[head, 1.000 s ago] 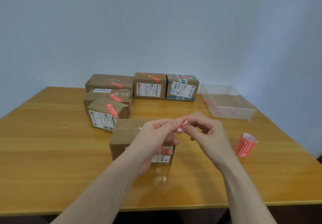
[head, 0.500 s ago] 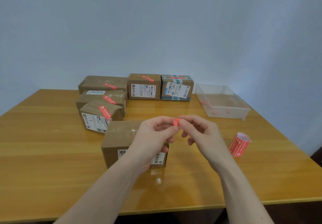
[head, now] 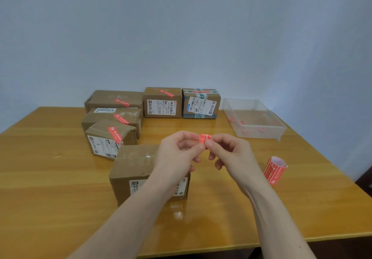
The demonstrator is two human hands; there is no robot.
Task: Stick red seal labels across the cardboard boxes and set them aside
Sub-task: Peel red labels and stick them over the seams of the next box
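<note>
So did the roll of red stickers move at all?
No. The sticker roll lies in the same spot on the table, just in front of the clear tray; only the camera shifted.

The red label (head: pixel 205 138) now shows wider between the left hand (head: pixel 177 154) and the right hand (head: pixel 231 154) than a second ago, when only a small, partly white scrap peeked out.
</note>
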